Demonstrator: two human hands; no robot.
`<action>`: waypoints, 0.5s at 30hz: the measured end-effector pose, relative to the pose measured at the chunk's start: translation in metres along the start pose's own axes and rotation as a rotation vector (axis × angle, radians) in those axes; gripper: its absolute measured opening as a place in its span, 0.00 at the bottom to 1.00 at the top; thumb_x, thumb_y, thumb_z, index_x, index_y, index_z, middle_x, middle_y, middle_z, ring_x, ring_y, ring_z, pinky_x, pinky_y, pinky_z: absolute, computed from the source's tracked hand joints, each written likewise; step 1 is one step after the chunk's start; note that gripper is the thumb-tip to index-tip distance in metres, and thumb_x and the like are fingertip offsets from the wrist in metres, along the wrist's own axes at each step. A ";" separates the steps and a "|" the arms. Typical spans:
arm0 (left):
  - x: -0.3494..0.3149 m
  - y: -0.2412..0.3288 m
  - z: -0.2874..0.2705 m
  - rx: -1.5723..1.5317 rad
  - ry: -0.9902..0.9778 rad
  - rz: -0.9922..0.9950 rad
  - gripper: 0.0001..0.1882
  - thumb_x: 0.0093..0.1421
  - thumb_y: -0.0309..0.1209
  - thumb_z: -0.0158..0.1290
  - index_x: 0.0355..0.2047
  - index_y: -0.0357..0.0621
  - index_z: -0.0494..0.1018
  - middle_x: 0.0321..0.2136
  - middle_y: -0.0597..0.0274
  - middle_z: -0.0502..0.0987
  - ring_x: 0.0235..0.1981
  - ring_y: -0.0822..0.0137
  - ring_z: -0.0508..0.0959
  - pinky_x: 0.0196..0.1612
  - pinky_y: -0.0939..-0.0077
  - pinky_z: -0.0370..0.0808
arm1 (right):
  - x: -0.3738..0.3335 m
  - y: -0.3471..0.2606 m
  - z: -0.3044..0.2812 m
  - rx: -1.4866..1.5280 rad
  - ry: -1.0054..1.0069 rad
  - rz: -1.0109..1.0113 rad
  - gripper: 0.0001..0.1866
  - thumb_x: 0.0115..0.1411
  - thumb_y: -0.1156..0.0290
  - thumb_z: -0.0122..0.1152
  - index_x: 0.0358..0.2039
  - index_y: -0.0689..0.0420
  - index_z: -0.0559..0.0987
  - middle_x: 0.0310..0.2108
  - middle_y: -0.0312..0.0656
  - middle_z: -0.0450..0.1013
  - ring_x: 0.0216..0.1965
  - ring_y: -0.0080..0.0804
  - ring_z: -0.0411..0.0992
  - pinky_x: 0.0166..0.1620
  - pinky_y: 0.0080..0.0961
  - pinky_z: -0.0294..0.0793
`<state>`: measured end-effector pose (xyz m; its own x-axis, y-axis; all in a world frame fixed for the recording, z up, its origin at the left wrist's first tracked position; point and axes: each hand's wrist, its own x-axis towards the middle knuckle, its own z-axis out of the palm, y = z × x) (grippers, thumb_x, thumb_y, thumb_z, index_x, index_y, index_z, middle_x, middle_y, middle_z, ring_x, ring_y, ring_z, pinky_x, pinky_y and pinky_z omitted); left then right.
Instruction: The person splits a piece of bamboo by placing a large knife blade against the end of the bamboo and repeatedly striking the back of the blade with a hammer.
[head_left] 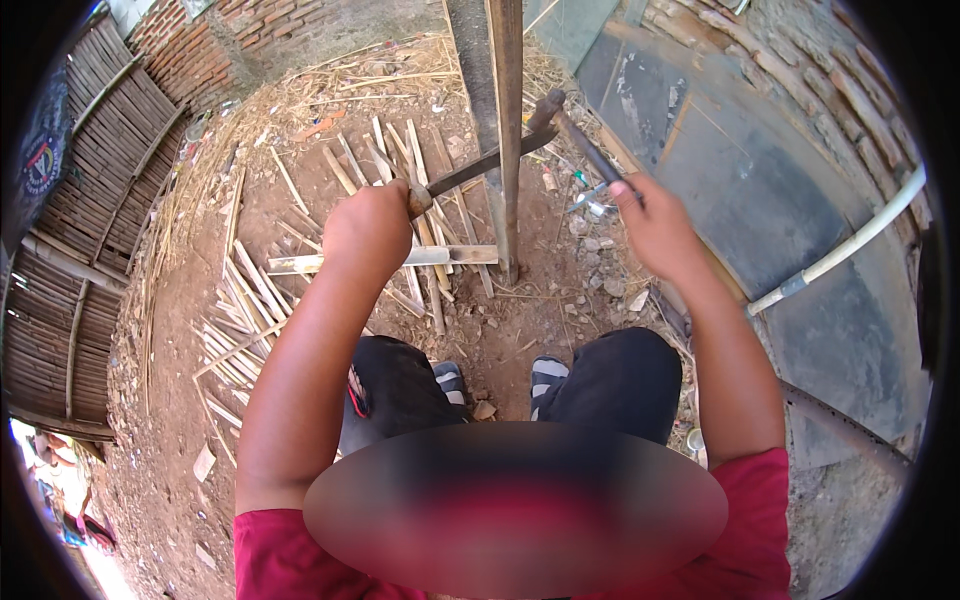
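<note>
My left hand (368, 232) is closed around the wooden handle of a machete (462, 178). Its dark blade points right and crosses an upright length of wood or bamboo (507, 80); I cannot tell how deep it sits in it. My right hand (655, 225) grips the dark handle of a hammer (590, 148). The hammer's head is close to the blade's tip, just right of the upright; whether they touch is unclear. A second, greyish post (470, 60) stands directly behind the upright piece. Below my left hand lies a pale split length (425, 257) that reaches the upright's foot.
Several split strips (255, 290) lie scattered on the dirt ground at left. Dark sheets (740, 200) lean on the right, with a white pipe (850, 245) across them. A slatted bamboo panel (90, 170) stands far left. Brick wall (240, 50) and straw lie beyond.
</note>
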<state>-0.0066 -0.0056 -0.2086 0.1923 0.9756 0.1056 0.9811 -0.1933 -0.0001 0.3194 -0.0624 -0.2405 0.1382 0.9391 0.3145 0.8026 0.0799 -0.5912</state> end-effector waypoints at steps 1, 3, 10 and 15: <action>-0.001 -0.002 0.003 0.002 -0.001 -0.006 0.11 0.62 0.29 0.51 0.44 0.43 0.77 0.33 0.44 0.82 0.37 0.43 0.83 0.40 0.49 0.80 | 0.001 -0.005 -0.008 0.033 -0.001 0.042 0.24 0.74 0.49 0.49 0.42 0.61 0.76 0.22 0.39 0.70 0.25 0.31 0.70 0.32 0.33 0.70; -0.001 -0.003 0.005 -0.006 -0.002 -0.017 0.11 0.62 0.28 0.51 0.44 0.44 0.77 0.33 0.45 0.83 0.37 0.43 0.83 0.40 0.49 0.80 | 0.009 -0.016 -0.024 0.183 0.061 0.040 0.24 0.74 0.49 0.48 0.43 0.61 0.76 0.23 0.41 0.72 0.26 0.34 0.71 0.34 0.34 0.70; 0.003 0.002 0.002 -0.005 -0.035 -0.031 0.11 0.62 0.28 0.51 0.44 0.44 0.77 0.34 0.45 0.82 0.38 0.44 0.83 0.42 0.50 0.79 | -0.001 -0.006 -0.004 0.039 -0.007 -0.040 0.25 0.74 0.49 0.47 0.43 0.62 0.76 0.26 0.51 0.73 0.32 0.41 0.75 0.38 0.39 0.72; 0.000 -0.005 0.008 -0.008 -0.013 -0.031 0.11 0.61 0.28 0.52 0.44 0.44 0.77 0.33 0.46 0.82 0.38 0.45 0.83 0.42 0.49 0.79 | 0.021 -0.023 -0.059 0.116 -0.062 0.084 0.26 0.74 0.48 0.47 0.44 0.63 0.75 0.27 0.53 0.74 0.32 0.46 0.75 0.39 0.42 0.72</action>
<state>-0.0116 -0.0037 -0.2168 0.1619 0.9824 0.0928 0.9865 -0.1636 0.0105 0.3383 -0.0639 -0.1766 0.1630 0.9626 0.2165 0.7169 0.0352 -0.6962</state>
